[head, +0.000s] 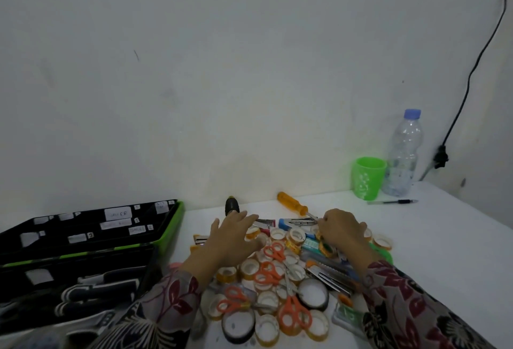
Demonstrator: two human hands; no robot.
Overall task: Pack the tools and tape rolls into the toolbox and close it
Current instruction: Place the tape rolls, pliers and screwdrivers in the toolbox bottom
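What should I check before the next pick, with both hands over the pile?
1. Toolbox open and ready: ok.
2. Left hand empty, fingers spread over the pile: ok.
3. Right hand grip: cannot tell; fingers curled beside the orange screwdriver tip.
4. Tape rolls and scissors packed: not ok, heaped on the table.
5. Green cup and bottle clear of the pile: ok.

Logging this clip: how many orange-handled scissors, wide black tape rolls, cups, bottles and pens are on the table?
Orange-handled scissors: 4
Wide black tape rolls: 2
Green cup: 1
Water bottle: 1
Pen: 1
Total: 9
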